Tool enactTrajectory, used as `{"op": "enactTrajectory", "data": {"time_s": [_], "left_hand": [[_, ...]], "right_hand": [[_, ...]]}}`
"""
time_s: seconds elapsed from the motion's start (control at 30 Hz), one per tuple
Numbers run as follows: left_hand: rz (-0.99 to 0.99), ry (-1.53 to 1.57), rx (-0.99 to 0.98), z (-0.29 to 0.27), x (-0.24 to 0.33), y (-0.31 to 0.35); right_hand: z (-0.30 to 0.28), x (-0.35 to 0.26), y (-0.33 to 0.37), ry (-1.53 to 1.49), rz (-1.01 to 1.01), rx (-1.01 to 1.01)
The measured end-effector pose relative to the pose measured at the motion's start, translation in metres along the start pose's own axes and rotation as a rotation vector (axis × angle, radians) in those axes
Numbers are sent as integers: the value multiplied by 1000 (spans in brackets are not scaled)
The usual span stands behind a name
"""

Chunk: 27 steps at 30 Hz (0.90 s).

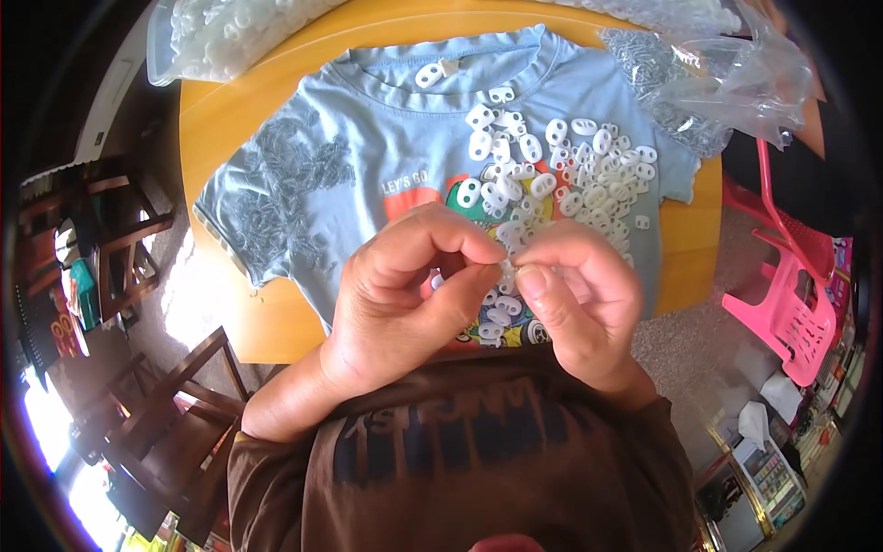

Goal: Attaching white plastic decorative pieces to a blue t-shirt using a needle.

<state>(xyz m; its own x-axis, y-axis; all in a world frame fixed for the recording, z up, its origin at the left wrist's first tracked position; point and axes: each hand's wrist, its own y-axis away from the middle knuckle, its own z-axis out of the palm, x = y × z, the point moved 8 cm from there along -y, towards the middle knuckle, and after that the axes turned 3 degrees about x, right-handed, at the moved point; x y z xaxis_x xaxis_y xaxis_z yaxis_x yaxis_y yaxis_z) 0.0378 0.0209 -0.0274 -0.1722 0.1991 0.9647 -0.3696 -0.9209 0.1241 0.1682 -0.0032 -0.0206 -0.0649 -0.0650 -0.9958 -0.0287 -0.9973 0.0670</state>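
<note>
1. White two-holed plastic pieces [531, 148]: brightly lit.
2. Glare blows out grey speckled floor [189, 304], left.
3. Clear, crinkled plastic bag [754, 87] glints.
4. Dark-brown wooden chairs [175, 451]: dim.
5. Fisheye bends edges; black rim.

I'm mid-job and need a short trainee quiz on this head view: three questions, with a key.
1. What lies beneath the light-blue cloth T-shirt? A) a yellow-brown wooden table B) a pink plastic chair
2. True or false: in the picture, the small white two-holed plastic pieces lie left of the thin grey pieces.
3. Fill in: the left hand and right hand each bring thumb and ____ finger together.

Key: 1 A; 2 false; 3 index.
</note>
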Motion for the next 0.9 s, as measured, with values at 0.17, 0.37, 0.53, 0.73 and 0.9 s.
{"op": "enactTrajectory", "data": {"time_s": [0.17, 0.37, 0.53, 0.73, 0.9], "left_hand": [[24, -47, -24, 1, 1, -1], [-18, 82, 57, 3, -3, 1], [-176, 438, 127, 4, -18, 3], [-248, 490, 100, 1, -30, 6], [-334, 519, 141, 4, -32, 8]], "right_hand": [[-2, 1, -2, 34, 7, -13], [3, 14, 1, -172, 79, -1], [5, 13, -3, -280, 64, 18], [5, 11, -4, -65, -20, -30], [4, 17, -2, -221, 49, -12]]}}
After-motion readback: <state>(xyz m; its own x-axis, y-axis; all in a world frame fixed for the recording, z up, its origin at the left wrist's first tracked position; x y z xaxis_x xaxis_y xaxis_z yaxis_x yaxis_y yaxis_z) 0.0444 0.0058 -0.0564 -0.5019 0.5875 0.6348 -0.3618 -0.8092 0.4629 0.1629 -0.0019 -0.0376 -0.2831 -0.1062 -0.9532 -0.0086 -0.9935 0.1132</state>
